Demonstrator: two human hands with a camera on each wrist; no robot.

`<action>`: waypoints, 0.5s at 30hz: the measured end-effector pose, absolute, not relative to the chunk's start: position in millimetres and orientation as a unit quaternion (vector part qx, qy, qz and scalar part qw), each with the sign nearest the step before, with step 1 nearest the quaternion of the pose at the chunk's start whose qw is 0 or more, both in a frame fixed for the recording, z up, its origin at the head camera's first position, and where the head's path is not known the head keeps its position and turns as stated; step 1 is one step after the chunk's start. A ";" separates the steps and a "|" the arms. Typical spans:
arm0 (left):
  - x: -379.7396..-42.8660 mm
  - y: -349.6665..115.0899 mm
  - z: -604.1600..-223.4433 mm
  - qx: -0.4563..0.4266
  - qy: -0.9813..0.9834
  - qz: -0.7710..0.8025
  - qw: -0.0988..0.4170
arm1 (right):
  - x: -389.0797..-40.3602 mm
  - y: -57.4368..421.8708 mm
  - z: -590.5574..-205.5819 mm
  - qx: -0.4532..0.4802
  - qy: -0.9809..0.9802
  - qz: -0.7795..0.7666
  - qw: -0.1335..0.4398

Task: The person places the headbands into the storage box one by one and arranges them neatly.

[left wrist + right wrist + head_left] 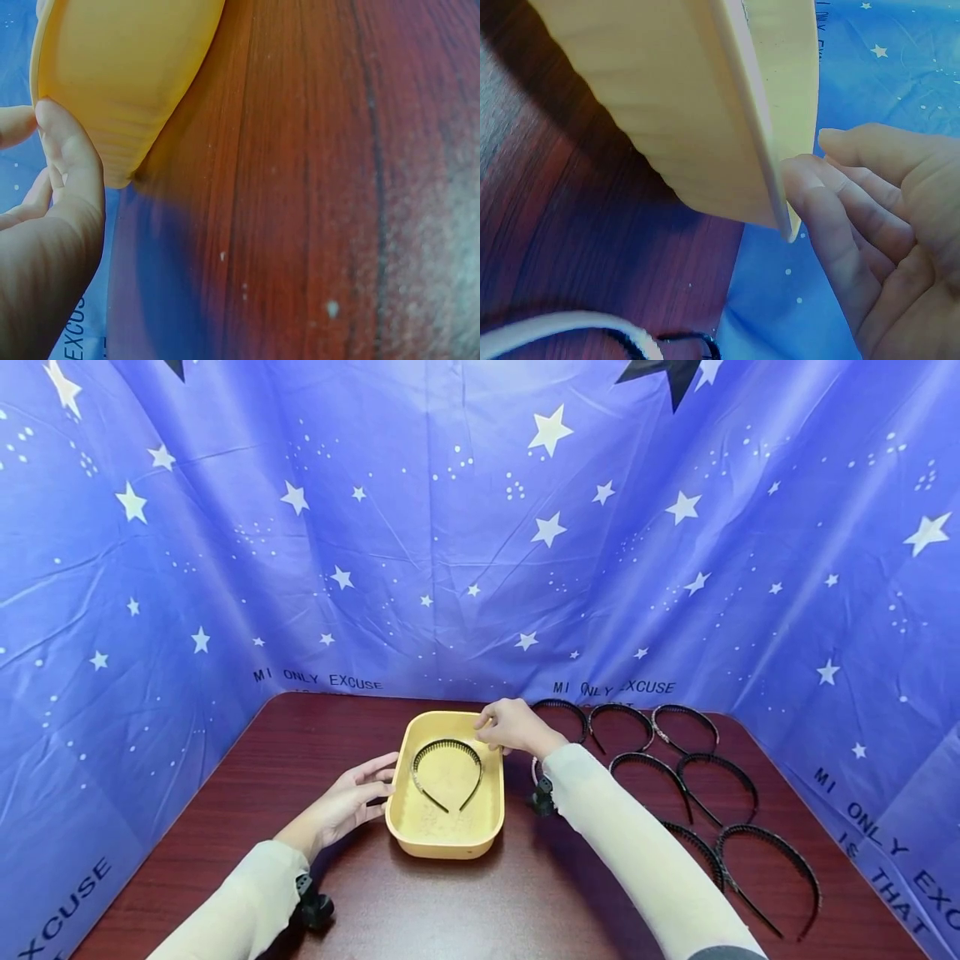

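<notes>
A yellow plastic tray (444,847) stands mid-table. Inside lies a black toothed headband (447,744), its two ends toward the near side. My left hand (347,802) is at the tray's left side, fingers extended; a fingertip touches the rim in the left wrist view, where the hand (64,217) shows beside the yellow wall (112,90). Over the far right corner of the tray is my right hand (517,727), with loosely bent fingers and nothing visible in them. In the right wrist view, that hand (877,202) has a fingertip at the rim (769,176), its thumb apart.
Several dark headbands (780,835) lie in rows along the table's right side, partly behind my right arm. A pale headband (562,324) lies close to the tray's right side. A blue star-printed cloth (480,527) hangs behind and on both sides of the dark red wooden table (240,777).
</notes>
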State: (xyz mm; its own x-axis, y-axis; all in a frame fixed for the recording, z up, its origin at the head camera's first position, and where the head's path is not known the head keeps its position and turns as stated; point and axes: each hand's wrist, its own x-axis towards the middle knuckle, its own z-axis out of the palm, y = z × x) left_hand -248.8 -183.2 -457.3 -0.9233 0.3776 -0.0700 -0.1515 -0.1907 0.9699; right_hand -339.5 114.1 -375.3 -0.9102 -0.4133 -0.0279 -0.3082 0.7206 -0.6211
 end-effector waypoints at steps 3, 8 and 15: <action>-249.0 -182.5 -457.4 0.089 0.610 0.767 0.176 | -336.8 120.5 -373.7 -0.204 0.923 -0.317 0.080; -250.7 -181.2 -456.8 0.083 0.608 0.769 0.180 | -331.4 130.5 -370.0 -0.220 0.919 -0.320 0.072; -250.8 -183.3 -457.2 0.084 0.607 0.770 0.178 | -323.1 139.1 -367.4 -0.218 0.921 -0.311 0.084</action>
